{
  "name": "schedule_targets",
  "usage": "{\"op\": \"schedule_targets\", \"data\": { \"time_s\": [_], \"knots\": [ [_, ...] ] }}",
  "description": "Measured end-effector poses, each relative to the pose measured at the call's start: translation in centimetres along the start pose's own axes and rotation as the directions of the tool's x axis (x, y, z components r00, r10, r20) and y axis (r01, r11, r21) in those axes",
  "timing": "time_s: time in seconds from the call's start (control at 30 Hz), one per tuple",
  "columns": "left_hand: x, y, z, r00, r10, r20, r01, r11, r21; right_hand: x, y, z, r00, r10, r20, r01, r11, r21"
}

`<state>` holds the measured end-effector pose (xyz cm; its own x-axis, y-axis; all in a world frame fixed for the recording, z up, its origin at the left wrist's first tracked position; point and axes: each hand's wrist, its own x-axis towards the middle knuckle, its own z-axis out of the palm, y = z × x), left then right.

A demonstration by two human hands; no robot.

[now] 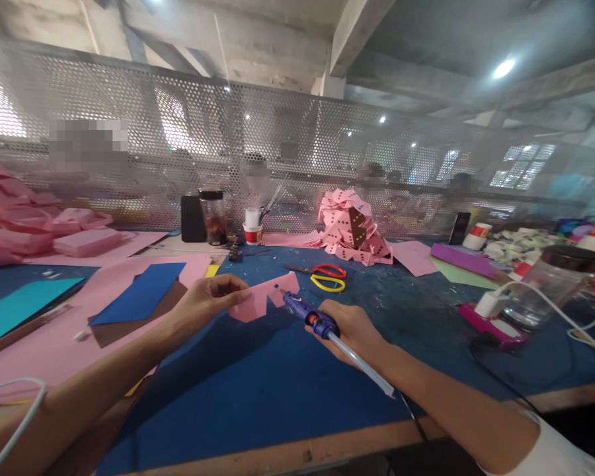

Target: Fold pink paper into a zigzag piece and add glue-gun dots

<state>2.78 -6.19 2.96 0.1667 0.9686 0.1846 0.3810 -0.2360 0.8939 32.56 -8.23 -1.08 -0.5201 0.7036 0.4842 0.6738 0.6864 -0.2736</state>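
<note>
Between thumb and fingers, my left hand point(217, 294) pinches the left end of a notched pink paper piece point(250, 303). My right hand point(351, 328) is wrapped round a blue hot glue gun point(310, 315), from whose rear a long translucent glue stick point(361, 365) sticks out. The nozzle points at the paper by a small dark mark near its notch; whether it touches cannot be told. Just beyond lie scissors point(328, 277) with one red and one yellow handle loop. Farther back is a heap of folded pink paper pieces point(350, 228) with dark dots.
Blue and brown sheets point(139, 294) lie on pink paper at left, near pink boxes point(86, 241). A dark-lidded jar point(213, 218) and paper cup point(252, 233) stand at the back. At right are a magenta power strip point(496, 327), cables and a clear jar point(540, 291). A perforated metal screen point(287, 132) rises behind.
</note>
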Motion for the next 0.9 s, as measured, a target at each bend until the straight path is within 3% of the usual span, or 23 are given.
{"op": "schedule_targets", "data": {
  "time_s": [0.9],
  "knots": [
    [0.01, -0.26, -0.12, 1.0, 0.017, -0.004, -0.017, 1.0, 0.003, -0.02, 0.03, 0.05, 1.0, 0.003, -0.001, -0.003, 1.0, -0.007]
  ]
}}
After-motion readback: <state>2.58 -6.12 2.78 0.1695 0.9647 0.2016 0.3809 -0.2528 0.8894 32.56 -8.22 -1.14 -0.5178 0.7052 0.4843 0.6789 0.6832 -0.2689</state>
